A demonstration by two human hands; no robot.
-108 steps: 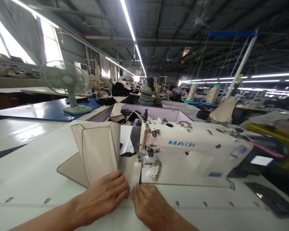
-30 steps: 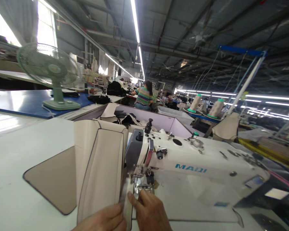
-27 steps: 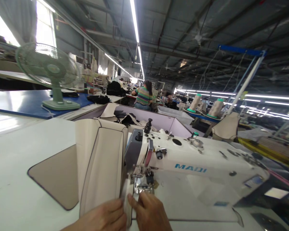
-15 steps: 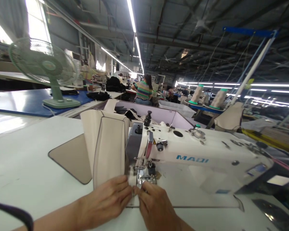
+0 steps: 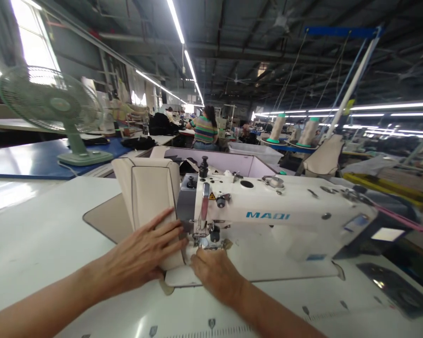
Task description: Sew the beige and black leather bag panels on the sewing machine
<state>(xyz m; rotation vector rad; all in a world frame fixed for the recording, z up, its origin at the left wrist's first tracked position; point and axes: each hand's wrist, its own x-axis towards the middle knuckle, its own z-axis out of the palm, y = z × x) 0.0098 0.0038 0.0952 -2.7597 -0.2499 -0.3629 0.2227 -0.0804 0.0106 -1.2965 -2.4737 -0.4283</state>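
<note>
A beige leather-like panel [image 5: 151, 188] with dark piped seams stands partly folded at the left of the white sewing machine [image 5: 268, 202], its near end running to the presser foot area. My left hand [image 5: 151, 249] rests spread on the panel, fingers stretched toward the needle. Just in front of the metal presser foot [image 5: 209, 242], my right hand [image 5: 215, 272] is closed at the panel's near edge, the pinched fingertips partly hidden. Behind the panel, a flat beige part [image 5: 109, 216] with a dark edge lies on the white table [image 5: 49, 244].
A green fan [image 5: 70, 112] stands on a blue surface at left. Behind the machine is a pale bin [image 5: 229, 162] with dark and beige pieces. Thread cones [image 5: 277, 128] stand on a rack to the right. A person in a striped top [image 5: 204, 129] sits farther back.
My left hand has gone from a pinch near the needle to lying spread on the panel. The panel sits lower and shifted toward me; my right hand stays by the presser foot. The view has shifted.
</note>
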